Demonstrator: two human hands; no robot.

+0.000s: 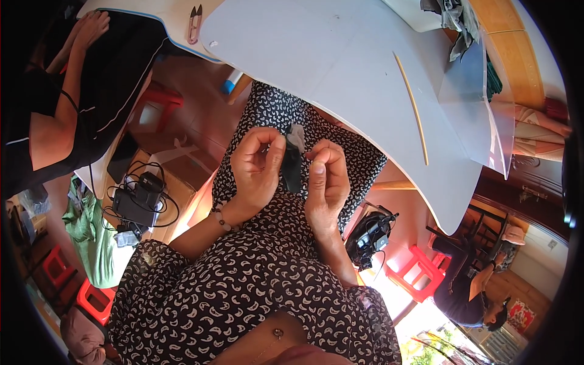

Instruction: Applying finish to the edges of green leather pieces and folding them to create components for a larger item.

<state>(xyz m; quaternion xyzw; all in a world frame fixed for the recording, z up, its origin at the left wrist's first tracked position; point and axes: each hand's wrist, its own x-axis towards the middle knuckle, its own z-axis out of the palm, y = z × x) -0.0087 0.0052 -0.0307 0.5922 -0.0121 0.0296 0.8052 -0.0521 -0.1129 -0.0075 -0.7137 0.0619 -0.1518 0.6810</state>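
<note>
Your black dress [243,286], printed with pale crescents, spreads closest to the camera. Above it, your left hand [255,170] pinches a small dark cloth [292,173], grey at its upper end, between thumb and fingers. Your right hand [328,185] is just beside the cloth, fingertips drawn close; whether it grips anything cannot be told. Beyond, a pale tabletop [316,55] carries small scissors [194,25] and a thin wooden stick [413,109].

No readable text, label, number or sign. Red-patterned print [521,316] at lower right, near a co-worker [465,298]: too small and blurred to make out lettering. Dress [255,283] print is pale crescents, not letters.
</note>
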